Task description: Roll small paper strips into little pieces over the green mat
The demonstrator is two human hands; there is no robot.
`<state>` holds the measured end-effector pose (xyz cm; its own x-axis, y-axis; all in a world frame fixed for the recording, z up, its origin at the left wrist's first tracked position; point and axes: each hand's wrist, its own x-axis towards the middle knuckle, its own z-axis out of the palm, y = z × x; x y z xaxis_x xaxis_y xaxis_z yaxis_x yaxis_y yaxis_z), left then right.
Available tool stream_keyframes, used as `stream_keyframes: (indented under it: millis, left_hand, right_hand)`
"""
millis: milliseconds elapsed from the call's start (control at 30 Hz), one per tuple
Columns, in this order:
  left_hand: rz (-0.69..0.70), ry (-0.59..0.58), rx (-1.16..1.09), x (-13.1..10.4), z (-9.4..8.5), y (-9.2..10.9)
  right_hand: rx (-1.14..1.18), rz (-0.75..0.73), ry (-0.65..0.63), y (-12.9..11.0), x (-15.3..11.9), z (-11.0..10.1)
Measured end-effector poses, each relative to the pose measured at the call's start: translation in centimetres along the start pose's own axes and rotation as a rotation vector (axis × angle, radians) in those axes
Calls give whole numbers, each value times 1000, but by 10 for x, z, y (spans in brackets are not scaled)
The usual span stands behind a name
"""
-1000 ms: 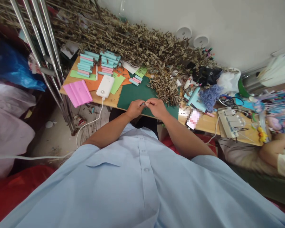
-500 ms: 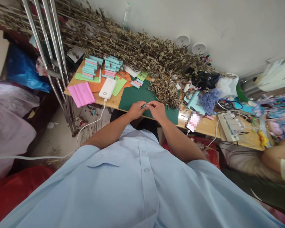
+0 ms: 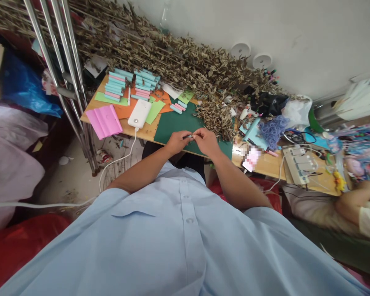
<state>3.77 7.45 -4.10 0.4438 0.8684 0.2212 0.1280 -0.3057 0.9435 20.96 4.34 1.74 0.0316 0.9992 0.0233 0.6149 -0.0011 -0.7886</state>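
Note:
Over the front of the dark green mat (image 3: 166, 127), my two hands meet at the fingertips. A small light-blue paper roll (image 3: 190, 136) lies between them, mostly covered by fingers. My left hand (image 3: 176, 143) is closed around one end of it. With thumb and fingers pinched together, my right hand (image 3: 206, 142) grips the other end. Just behind my right hand is a pile of dry leaves (image 3: 217, 119). A few finished blue and pink rolls (image 3: 178, 107) lie at the mat's back left.
Stacked rolls (image 3: 115, 87), a white power bank (image 3: 139, 114) and a pink sheet (image 3: 104, 122) are on the left. Dried stalks (image 3: 172, 57) line the wall. A phone (image 3: 252, 159) and power strip (image 3: 296, 164) sit right, near another person's arm (image 3: 356, 203). Metal crutches (image 3: 60, 61) stand left.
My right hand has shifted slightly, its fingers now pinched at the roll's end, and less of the roll shows. My left hand stays nearly in place. The view has tilted a little.

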Motion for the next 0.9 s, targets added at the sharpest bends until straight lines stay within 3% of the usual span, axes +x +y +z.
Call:
stream_keyframes:
  millis: [433, 633, 900]
  left_hand:
    - [121, 15, 37, 4, -7, -5]
    - [60, -7, 95, 1, -8, 4]
    - [78, -12, 163, -2, -4, 1]
  right_hand:
    - [-16, -202, 2, 0, -8, -3]
    - [7, -178, 45, 2, -14, 0]
    - [-24, -246, -13, 0, -10, -4]
